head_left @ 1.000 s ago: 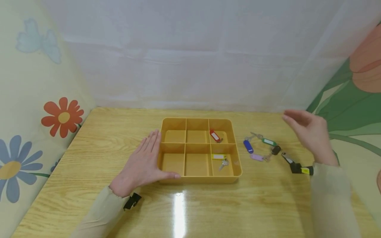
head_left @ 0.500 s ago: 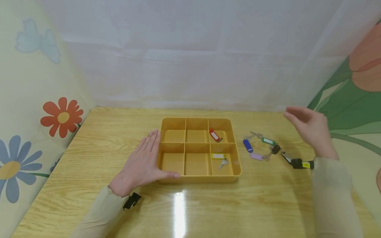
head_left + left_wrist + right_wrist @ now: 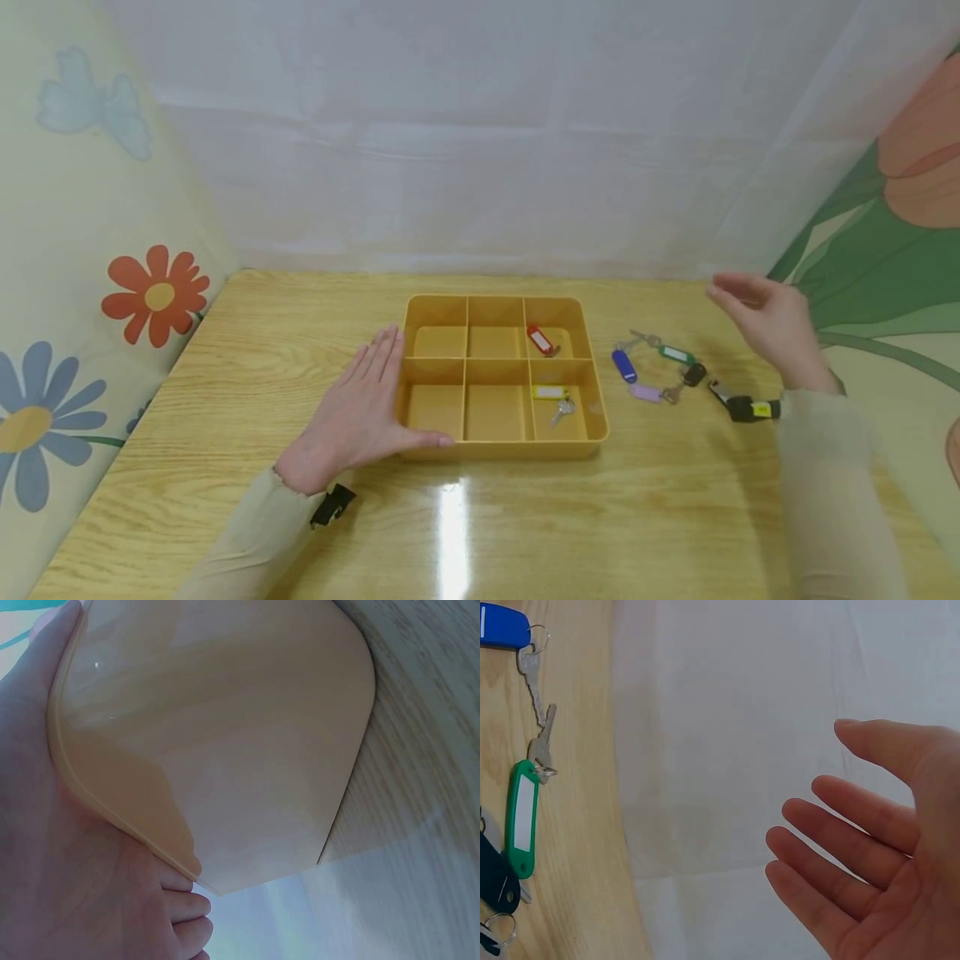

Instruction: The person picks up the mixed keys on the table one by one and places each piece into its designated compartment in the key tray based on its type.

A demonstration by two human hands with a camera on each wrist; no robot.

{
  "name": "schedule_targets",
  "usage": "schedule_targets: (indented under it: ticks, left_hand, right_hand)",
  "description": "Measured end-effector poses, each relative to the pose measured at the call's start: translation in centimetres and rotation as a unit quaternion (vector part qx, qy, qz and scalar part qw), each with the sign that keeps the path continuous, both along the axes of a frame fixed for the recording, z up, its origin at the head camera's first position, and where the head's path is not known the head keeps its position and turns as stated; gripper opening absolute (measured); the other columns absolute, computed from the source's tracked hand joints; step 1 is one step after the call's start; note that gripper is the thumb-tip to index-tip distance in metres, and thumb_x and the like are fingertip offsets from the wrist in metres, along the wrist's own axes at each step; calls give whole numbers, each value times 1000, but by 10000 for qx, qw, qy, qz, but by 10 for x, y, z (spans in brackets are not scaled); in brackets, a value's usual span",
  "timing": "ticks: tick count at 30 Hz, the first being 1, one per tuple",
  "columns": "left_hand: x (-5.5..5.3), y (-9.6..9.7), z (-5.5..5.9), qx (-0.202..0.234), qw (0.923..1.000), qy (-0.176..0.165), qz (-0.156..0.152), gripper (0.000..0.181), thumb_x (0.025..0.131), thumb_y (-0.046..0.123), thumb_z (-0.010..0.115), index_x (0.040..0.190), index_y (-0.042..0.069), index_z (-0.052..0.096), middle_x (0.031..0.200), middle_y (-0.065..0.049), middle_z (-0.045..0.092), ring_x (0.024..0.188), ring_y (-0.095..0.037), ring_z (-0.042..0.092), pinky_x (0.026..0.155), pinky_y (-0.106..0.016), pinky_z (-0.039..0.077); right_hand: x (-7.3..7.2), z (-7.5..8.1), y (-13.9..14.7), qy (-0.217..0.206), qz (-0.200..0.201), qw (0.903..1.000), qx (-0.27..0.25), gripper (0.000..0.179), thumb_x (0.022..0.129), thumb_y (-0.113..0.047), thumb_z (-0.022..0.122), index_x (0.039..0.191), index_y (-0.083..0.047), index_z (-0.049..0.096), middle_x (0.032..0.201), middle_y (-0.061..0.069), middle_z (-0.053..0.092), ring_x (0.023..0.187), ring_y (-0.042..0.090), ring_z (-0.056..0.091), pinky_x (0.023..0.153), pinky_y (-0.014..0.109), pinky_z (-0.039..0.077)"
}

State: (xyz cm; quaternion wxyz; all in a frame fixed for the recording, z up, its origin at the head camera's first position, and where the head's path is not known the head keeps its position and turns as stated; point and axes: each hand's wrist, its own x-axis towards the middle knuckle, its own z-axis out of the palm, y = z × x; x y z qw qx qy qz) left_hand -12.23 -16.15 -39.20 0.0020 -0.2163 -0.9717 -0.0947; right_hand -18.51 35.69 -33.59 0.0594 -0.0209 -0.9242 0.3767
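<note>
We rest our straight-fingered left grip [image 3: 358,421] against the 6-compartment tray [image 3: 495,451], our right grip [image 3: 778,330] hovering loosely uncurled near the green tag [image 3: 677,355].

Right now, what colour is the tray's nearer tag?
The tag is yellow and white, best in head view.

Tray [image 3: 495,451]: solid yellow-orange. Red tag [image 3: 539,340], yellow tag [image 3: 550,392], green tag [image 3: 676,354]: white labels [image 3: 525,812]. Blue tag [image 3: 623,367], lilac tag [image 3: 646,392], near-black tag [image 3: 694,375]. Keys [image 3: 529,666] silver. Tabletop [image 3: 315,317]: pale yellow wood, streaky grain. Back cloth [image 3: 480,167] plain off-white. Left panel [image 3: 60,217] cream: red flower [image 3: 159,297], blue flower [image 3: 26,429], both yellow-centred; pale blue butterfly [image 3: 96,104]. Right panel [image 3: 885,375]: green leaves [image 3: 877,267], coral bloom [image 3: 926,142]. Sleeves [image 3: 832,483] plain beige.
</note>
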Motion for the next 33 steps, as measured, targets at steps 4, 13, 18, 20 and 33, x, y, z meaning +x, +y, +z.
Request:
schedule_targets:
  ticks: [4, 13, 18, 20, 33]
  left_hand:
    - [0, 0, 0, 3, 10000, 44, -19, 148, 66, 100, 46, 160, -4, -3, 166, -19, -7, 154, -36, 3, 124, -47, 7]
    - [0, 0, -1, -1, 10000, -16, 10, 148, 66, 100, 45, 160, -3, -3, 166, -19, -8, 153, -32, -3, 124, -46, 5]
    - [1, -1, -1, 22, 10000, -5, -1, 148, 66, 100, 47, 160, -3, -4, 166, -19, -8, 153, -30, -5, 124, -45, 4]
    - [1, -1, -1, 18, 10000, -8, 1, 148, 66, 100, 47, 160, -2, -5, 166, -19, -8, 153, -30, -5, 124, -45, 4]
    - [0, -1, -1, 30, 10000, 4, -7, 148, 66, 100, 47, 160, -3, -4, 166, -19, -8, 154, -32, -3, 124, -46, 6]
  right_hand:
    - [0, -6, 2, -121, -22, 9999, -13, 73, 98, -61, 55, 148, -8, 53, 145, 19, 55, 127, 38, 52, 102, 65, 41]
    - [1, -19, 6, -173, 50, 9998, 23, 71, 100, -58, 55, 146, -4, 53, 145, 21, 54, 127, 40, 51, 100, 62, 44]
    - [2, -26, 8, -166, 87, 9998, 76, 67, 101, -55, 55, 145, -3, 55, 142, 21, 56, 126, 40, 52, 100, 61, 44]
    - [2, -30, 9, -165, 122, 9998, 52, 67, 101, -54, 56, 144, -3, 55, 142, 21, 56, 126, 40, 51, 101, 62, 43]
    - [3, -48, 7, -452, 233, 9987, -107, 74, 101, -55, 56, 146, 3, 50, 146, 28, 51, 132, 47, 46, 106, 66, 37]
